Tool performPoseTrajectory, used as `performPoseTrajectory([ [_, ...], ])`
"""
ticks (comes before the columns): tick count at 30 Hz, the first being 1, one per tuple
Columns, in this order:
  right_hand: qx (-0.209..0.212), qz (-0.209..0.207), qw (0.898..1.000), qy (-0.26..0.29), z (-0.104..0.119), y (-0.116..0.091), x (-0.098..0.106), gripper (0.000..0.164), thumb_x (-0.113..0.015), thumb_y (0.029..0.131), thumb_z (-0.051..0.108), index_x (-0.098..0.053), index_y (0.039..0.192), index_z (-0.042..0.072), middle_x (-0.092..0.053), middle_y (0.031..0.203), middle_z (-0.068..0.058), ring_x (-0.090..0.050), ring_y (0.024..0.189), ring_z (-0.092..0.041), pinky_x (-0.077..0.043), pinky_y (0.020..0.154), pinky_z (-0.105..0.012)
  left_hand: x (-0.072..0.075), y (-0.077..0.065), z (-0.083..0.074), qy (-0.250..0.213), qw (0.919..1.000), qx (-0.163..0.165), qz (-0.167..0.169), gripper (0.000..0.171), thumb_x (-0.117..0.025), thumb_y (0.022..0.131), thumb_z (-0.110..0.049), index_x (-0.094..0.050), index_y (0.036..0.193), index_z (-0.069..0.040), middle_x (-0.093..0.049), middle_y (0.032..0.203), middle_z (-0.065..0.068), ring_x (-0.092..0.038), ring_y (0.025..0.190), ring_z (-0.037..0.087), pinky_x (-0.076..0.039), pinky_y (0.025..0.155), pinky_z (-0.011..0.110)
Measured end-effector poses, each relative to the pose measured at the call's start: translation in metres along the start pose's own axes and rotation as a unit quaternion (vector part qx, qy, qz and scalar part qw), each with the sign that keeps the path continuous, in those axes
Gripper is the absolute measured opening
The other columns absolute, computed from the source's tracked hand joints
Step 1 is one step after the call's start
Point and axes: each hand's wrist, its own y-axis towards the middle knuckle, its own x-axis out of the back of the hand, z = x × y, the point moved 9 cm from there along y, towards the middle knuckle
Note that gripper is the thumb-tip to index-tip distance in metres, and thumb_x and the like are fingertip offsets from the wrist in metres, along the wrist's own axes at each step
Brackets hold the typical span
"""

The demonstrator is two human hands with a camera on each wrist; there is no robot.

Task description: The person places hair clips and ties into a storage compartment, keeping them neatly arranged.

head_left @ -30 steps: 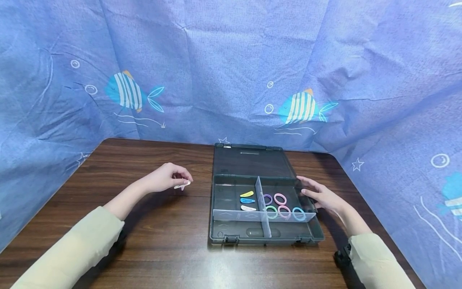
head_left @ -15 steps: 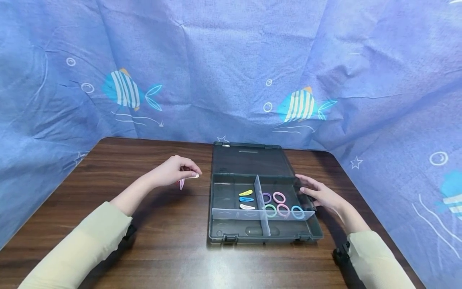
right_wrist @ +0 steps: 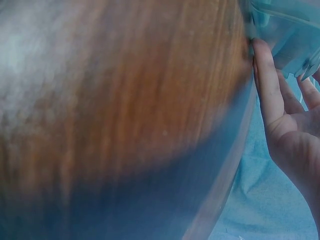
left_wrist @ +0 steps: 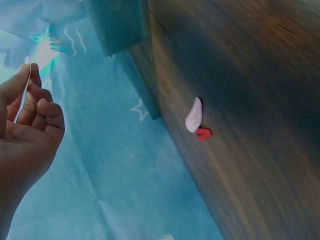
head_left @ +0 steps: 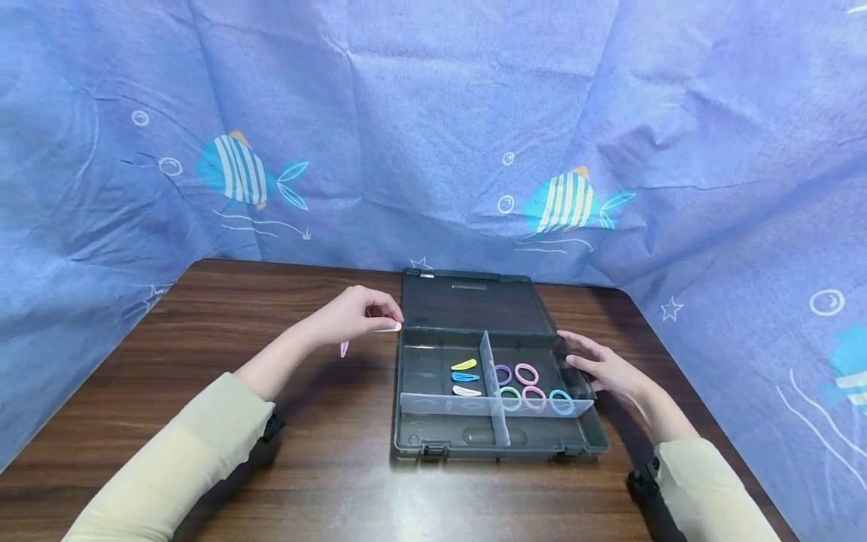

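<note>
My left hand [head_left: 357, 311] pinches a pale hair clip [head_left: 389, 327] between thumb and fingertips, just left of the dark translucent box [head_left: 433, 430]. In the left wrist view the clip is seen edge-on. Below that hand, a pink hair clip [left_wrist: 194, 116] and a red hair clip [left_wrist: 203, 134] lie touching on the table. The box stands with its lid folded back. A yellow clip [head_left: 463, 365], a blue clip [head_left: 464, 376] and a white clip [head_left: 466, 391] lie in its back left compartment. My right hand [head_left: 606, 370] rests against the box's right side, fingers extended.
Several hair ties, among them a pink one [head_left: 526, 374] and a blue one [head_left: 561, 402], lie in the back right compartment. Clear dividers [head_left: 447, 404] split the box. A blue fish-print cloth [head_left: 420, 150] hangs behind the brown wooden table [head_left: 325, 452].
My left hand has moved right and slightly away from me with the pale clip, nearing the box. The pink clip beneath has come into view. My right hand stays at the box's side.
</note>
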Motion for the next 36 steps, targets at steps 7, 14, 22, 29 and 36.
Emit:
performPoseTrajectory([
  [7, 0.002, 0.0, 1.0, -0.009, -0.001, 0.001, 0.0, 0.057, -0.045, 0.101, 0.026, -0.018, 0.151, 0.02, -0.018, 0.152, -0.02, -0.037, 0.127, -0.037, -0.05, 0.082, -0.049, -0.004, 0.01, -0.014, 0.004, 0.9998, -0.02, 0.0, 0.004, -0.071, 0.085, -0.018, -0.071, 0.089, -0.018, -0.068, 0.078, -0.007, -0.054, 0.064, 0.011, -0.046, 0.062, 0.027],
  [14, 0.0, 0.002, 1.0, -0.013, -0.002, 0.003, -0.001, 0.058, -0.046, 0.1, 0.026, -0.018, 0.151, 0.02, -0.017, 0.153, -0.019, -0.039, 0.127, -0.035, -0.049, 0.084, -0.05, -0.018, 0.019, -0.02, 0.02, 0.999, -0.036, 0.018, 0.004, -0.071, 0.085, -0.019, -0.071, 0.089, -0.019, -0.068, 0.082, -0.011, -0.057, 0.072, 0.007, -0.047, 0.066, 0.026],
  [22, -0.001, -0.006, 1.0, -0.012, -0.006, 0.001, -0.001, 0.058, -0.046, 0.1, 0.026, -0.019, 0.151, 0.022, -0.017, 0.153, -0.017, -0.034, 0.13, -0.039, -0.049, 0.083, -0.051, -0.044, 0.026, -0.021, 0.007, 0.9978, -0.049, 0.045, 0.004, -0.069, 0.086, -0.02, -0.072, 0.09, -0.019, -0.068, 0.082, -0.012, -0.058, 0.074, 0.006, -0.048, 0.069, 0.024],
  [29, 0.0, -0.005, 1.0, -0.008, -0.006, 0.002, -0.003, 0.057, -0.046, 0.1, 0.027, -0.02, 0.151, 0.023, -0.017, 0.153, -0.017, -0.034, 0.13, -0.04, -0.049, 0.083, -0.05, -0.065, 0.028, -0.016, -0.012, 0.9959, -0.045, 0.078, 0.011, -0.07, 0.085, -0.02, -0.072, 0.094, -0.014, -0.067, 0.081, -0.012, -0.057, 0.074, 0.007, -0.048, 0.067, 0.024],
  [36, 0.001, -0.005, 1.0, -0.014, -0.001, -0.001, -0.001, 0.057, -0.045, 0.1, 0.026, -0.019, 0.151, 0.022, -0.016, 0.153, -0.019, -0.03, 0.132, -0.043, -0.049, 0.083, -0.052, -0.087, 0.031, -0.018, -0.035, 0.9871, -0.06, 0.144, 0.014, -0.069, 0.086, -0.018, -0.071, 0.098, -0.011, -0.067, 0.083, -0.009, -0.056, 0.074, 0.008, -0.049, 0.069, 0.024],
])
